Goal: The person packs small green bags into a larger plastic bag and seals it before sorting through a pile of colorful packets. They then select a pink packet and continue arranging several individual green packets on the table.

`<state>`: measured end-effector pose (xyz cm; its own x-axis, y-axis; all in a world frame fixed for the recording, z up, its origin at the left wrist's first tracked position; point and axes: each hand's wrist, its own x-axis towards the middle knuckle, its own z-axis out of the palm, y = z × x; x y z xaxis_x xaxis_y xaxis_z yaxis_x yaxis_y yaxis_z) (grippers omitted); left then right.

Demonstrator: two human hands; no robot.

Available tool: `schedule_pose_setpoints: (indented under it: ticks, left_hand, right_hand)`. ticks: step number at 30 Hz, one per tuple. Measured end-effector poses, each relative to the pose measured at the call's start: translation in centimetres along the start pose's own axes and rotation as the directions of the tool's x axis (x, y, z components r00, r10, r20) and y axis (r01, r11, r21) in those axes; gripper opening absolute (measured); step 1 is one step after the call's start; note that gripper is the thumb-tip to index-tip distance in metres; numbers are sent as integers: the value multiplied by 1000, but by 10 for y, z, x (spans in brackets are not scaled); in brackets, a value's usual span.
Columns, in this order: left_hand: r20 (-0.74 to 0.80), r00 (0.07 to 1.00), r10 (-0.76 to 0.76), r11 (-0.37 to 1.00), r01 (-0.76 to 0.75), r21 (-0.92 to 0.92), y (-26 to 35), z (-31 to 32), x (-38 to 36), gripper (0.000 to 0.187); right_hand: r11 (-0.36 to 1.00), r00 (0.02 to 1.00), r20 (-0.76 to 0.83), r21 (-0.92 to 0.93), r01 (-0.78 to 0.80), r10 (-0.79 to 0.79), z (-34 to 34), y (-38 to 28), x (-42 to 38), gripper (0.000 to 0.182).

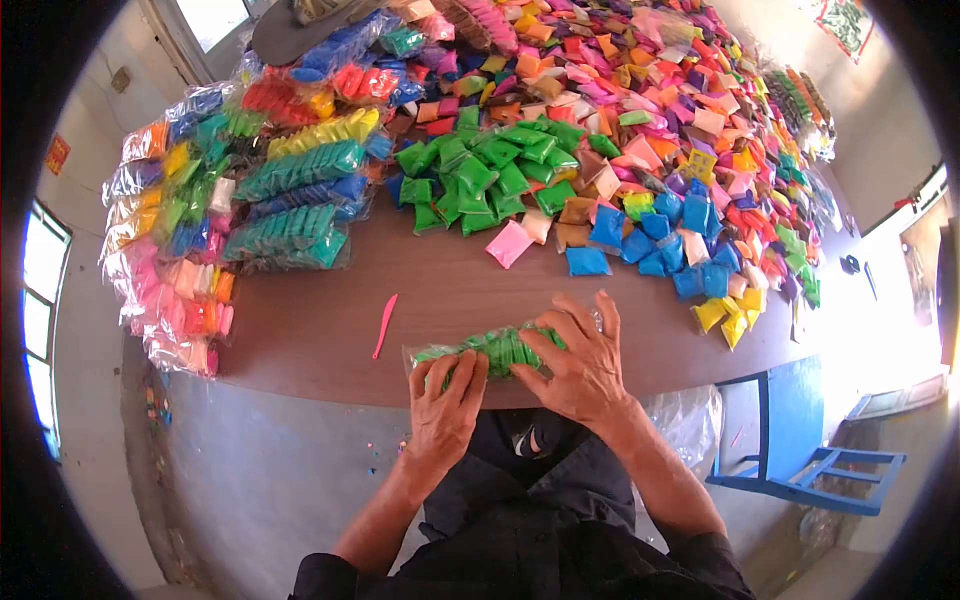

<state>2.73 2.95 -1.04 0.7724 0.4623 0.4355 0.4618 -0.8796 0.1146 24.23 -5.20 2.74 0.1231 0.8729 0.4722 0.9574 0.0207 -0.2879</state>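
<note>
A clear plastic bag holding a row of green packets (497,347) lies near the table's front edge. My left hand (443,405) presses its bent fingers onto the left part of the bag. At the bag's right end, my right hand (580,370) has its thumb and index finger about the green packets, while its other fingers are raised and spread. A pink plastic knife (385,326) rests on the table left of the bag. Beyond the bag is a heap of loose green packets (475,170), with a single pink packet (509,244) in front of it.
Bagged rows of packets (295,200) are stacked on the left of the brown table (300,320). A large pile of loose coloured packets (640,110) covers the back and right. Blue packets (655,240) and yellow packets (732,318) lie nearer. A blue chair (800,440) stands at right.
</note>
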Motion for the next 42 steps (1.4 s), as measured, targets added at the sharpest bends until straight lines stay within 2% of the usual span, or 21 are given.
schedule_pose_setpoints:
  ticks: [4,10,13,19,22,25,28,31,37,40,42]
  left_hand:
    - [-23,1000,12,1000,-12,15,-4,4,-3,48]
    - [-85,996,-26,1000,26,6,-12,6,0,42]
    - [-106,994,-3,1000,2,-14,-17,10,-1,39]
    - [-105,994,9,1000,-9,-2,-18,9,0,36]
    - [-124,992,-13,1000,12,-5,-19,12,-2,37]
    - [-140,990,-34,999,32,-13,-18,17,-4,38]
    - [-121,992,-25,1000,24,-3,-18,13,-2,37]
    - [-103,994,-23,1000,24,10,-17,11,-1,33]
    - [-110,994,-25,1000,26,3,-16,10,1,33]
    - [-105,994,-29,1000,29,1,-15,9,1,33]
    - [-98,995,-29,1000,29,2,-15,8,1,33]
  right_hand:
    - [999,999,4,20,39,-39,-1,13,-2,28]
    - [995,999,23,92,-34,32,-6,39,-14,22]
    - [996,997,-12,56,-73,74,-11,41,-18,23]
    - [999,1000,-30,54,-2,3,-17,49,-10,26]
    - [997,999,34,68,-33,31,-21,46,-16,28]
    - [999,1000,-22,38,18,-17,-18,48,-24,31]
    - [981,998,-31,185,-56,63,-9,62,-32,35]
    - [897,956,-25,353,-266,293,-12,63,-28,35]
    - [957,984,5,229,-176,180,-6,79,-32,27]
    - [936,968,-14,261,-238,250,-3,73,-40,23]
    - [872,943,-33,393,-292,331,1,71,-48,20]
